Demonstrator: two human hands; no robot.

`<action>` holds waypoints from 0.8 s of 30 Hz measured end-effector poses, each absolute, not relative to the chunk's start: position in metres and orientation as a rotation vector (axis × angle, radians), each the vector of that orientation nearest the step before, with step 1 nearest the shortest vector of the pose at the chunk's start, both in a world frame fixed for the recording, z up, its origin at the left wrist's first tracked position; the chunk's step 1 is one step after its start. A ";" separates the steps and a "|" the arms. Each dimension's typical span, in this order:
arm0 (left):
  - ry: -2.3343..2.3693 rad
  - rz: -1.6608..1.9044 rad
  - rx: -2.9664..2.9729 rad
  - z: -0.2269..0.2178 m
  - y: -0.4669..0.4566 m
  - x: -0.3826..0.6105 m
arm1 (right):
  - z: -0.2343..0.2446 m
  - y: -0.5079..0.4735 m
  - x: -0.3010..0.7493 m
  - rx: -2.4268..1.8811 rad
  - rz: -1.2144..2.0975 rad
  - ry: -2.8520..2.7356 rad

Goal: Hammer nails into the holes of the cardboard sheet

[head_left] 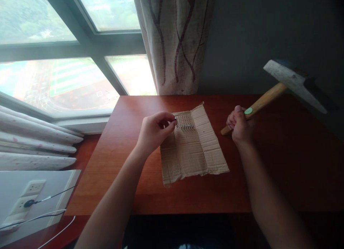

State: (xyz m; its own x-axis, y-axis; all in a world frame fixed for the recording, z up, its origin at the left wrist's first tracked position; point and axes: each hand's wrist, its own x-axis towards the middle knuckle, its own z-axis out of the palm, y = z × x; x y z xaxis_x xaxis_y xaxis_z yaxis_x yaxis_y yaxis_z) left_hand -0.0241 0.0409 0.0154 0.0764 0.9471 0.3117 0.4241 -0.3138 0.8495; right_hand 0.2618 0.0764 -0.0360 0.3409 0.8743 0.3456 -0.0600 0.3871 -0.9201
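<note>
A creased sheet of brown cardboard [193, 148] lies flat on the reddish wooden table [282, 170]. Near its far end is a grid of small holes with a row of nails [185, 126] standing in it. My left hand [156, 132] hovers at the left edge of that grid, with thumb and fingers pinched on a small nail. My right hand [240, 125] is closed around the wooden handle of a hammer [285, 85], right of the cardboard. The hammer's grey metal head is raised up and to the right, above the table.
A patterned curtain [177, 41] hangs at the back behind the table, beside a large window [67, 51]. A dark wall is on the right. At lower left, a white surface holds a power socket with cables [29, 202], and folded pale fabric [34, 141] lies above it.
</note>
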 end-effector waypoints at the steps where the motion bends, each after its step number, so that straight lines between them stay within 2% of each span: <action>1: 1.367 1.205 1.814 0.014 0.041 -0.023 | -0.036 0.077 0.262 -0.975 0.758 -1.038; 24: 1.396 1.202 1.989 0.009 0.039 -0.017 | -0.037 0.075 0.262 -0.997 0.743 -1.064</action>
